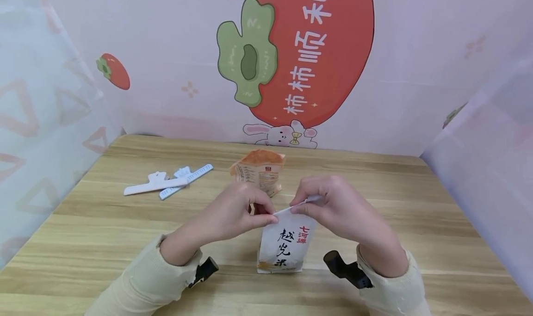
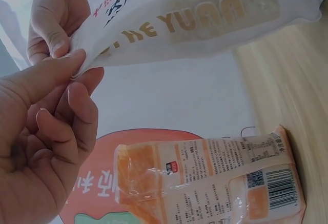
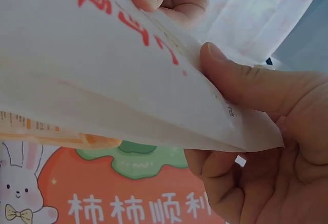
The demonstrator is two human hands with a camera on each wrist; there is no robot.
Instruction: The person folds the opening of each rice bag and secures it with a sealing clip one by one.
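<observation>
A white bag of rice (image 1: 287, 242) with black and red lettering stands upright on the table in the head view. My left hand (image 1: 237, 212) pinches its top edge at the left corner between thumb and fingers. Along the same edge, my right hand (image 1: 333, 207) grips the right part, thumb in front and fingers behind. In the left wrist view, the side of the rice bag (image 2: 205, 24) shows gold letters and a window with grains. The right wrist view has the thumb of the right hand (image 3: 277, 111) pressed on the bag's top.
Behind the rice bag stands an orange printed packet (image 1: 262, 170). To the left on the wooden table (image 1: 104, 242) lie a white sealing clip (image 1: 154, 185) and a blue one (image 1: 201, 173), crossing each other. A printed backdrop (image 1: 166, 98) rises at the table's far edge.
</observation>
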